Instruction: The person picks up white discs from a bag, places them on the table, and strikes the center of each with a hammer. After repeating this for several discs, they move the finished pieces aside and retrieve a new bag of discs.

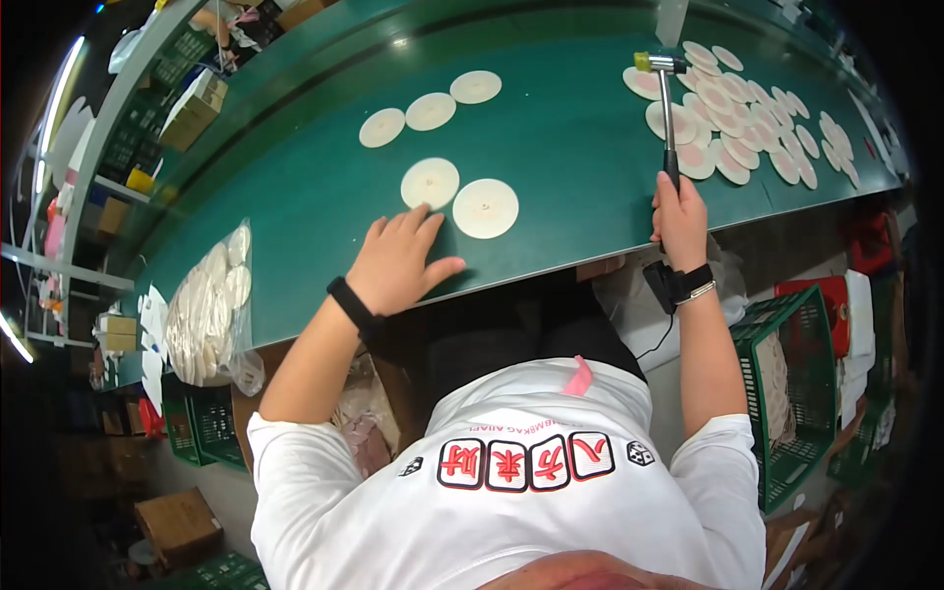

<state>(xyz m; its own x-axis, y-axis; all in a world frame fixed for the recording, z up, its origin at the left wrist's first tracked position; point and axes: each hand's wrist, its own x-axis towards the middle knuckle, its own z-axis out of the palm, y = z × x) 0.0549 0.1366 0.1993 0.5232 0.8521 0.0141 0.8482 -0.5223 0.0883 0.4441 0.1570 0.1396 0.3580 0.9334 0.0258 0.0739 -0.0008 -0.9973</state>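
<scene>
My right hand (680, 221) grips the black handle of a small hammer (669, 118), held upright with its yellow and silver head at the top. Fingers spread, my left hand (401, 261) rests at the near edge of a white disc (430, 183) with a small mark at its centre. Right beside that one lies a second white disc (486, 208), also marked in the middle. Farther back, three more pale discs (431, 111) form a slanting row. Beyond the hammer, many discs with pinkish centres (728, 113) are spread in an overlapping pile.
A green work table (305, 187) runs across in front of me. On its left end stands a clear plastic bag of discs (208, 310). Below the table on the right is a green crate (787, 393); a cardboard box (180, 526) sits on the floor at lower left.
</scene>
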